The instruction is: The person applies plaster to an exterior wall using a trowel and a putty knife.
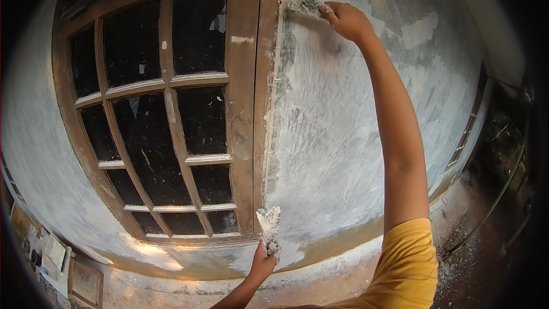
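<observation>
High on the wall, my right hand (349, 22) grips a putty knife (306, 4) crusted with grey-white putty. Its blade lies against the plastered wall (337, 120), close to the window frame's right edge. Lower down, my left hand (263, 264) is closed round a second putty knife (269, 226), blade up, with whitish putty smeared over it. That blade stands in front of the lower right corner of the wooden window frame (243, 114). Patchy white and grey putty covers the wall around the right hand.
Dark glass panes (146, 143) fill the window on the left. Below the wall runs a pale ledge or floor strip (200, 289). A wooden frame (86, 283) and several items lie at the lower left. Plants (503, 131) and dark ground are at the far right.
</observation>
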Demonstrator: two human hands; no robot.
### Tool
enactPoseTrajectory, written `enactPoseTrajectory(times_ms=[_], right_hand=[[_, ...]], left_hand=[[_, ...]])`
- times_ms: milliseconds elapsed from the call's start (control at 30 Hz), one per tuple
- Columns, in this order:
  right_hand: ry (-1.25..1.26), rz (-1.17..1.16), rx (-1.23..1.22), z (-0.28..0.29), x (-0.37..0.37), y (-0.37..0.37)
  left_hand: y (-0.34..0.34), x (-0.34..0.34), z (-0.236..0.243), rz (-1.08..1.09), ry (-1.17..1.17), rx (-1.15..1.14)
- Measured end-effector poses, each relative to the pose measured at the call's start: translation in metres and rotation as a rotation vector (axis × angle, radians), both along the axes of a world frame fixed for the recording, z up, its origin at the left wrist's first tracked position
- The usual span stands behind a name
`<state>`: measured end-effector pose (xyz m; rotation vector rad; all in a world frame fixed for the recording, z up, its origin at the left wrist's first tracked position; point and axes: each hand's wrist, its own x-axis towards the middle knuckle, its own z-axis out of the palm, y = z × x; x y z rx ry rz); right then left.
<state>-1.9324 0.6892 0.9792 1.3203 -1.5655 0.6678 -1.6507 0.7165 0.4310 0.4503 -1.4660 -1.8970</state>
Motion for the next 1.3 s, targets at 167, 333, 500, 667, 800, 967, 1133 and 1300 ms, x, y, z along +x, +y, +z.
enactPoseTrajectory(times_ms=[167,333,500,667,800,967,1133,1300], right_hand=[[-0.008,-0.084,0.156,0.037,0.01,-0.015],[0.069,-0.221,0.194,0.047,0.006,-0.026],[0.135,-0.26,0.145,0.051,0.003,-0.005],[0.163,-0.13,0.172,0.04,0.044,0.009],[0.203,-0.268,0.153,0.033,0.044,-0.013],[0.097,-0.337,0.157,0.038,0.043,0.006],[0.179,-0.27,0.075,0.032,0.056,-0.01],[0.166,-0.414,0.158,0.039,0.055,-0.003]], left_hand=[[-0.006,-0.001,-0.002,0.027,0.017,-0.012],[-0.015,-0.005,-0.011,0.066,0.036,-0.052],[-0.019,-0.002,-0.009,0.055,0.016,-0.024],[-0.018,0.0,-0.008,0.038,0.008,0.006],[-0.017,-0.005,-0.015,0.022,-0.013,-0.031],[-0.017,-0.003,-0.016,0.029,-0.028,-0.026],[-0.017,-0.003,-0.03,0.043,-0.037,-0.067],[-0.01,0.003,-0.016,0.022,-0.03,-0.01]])
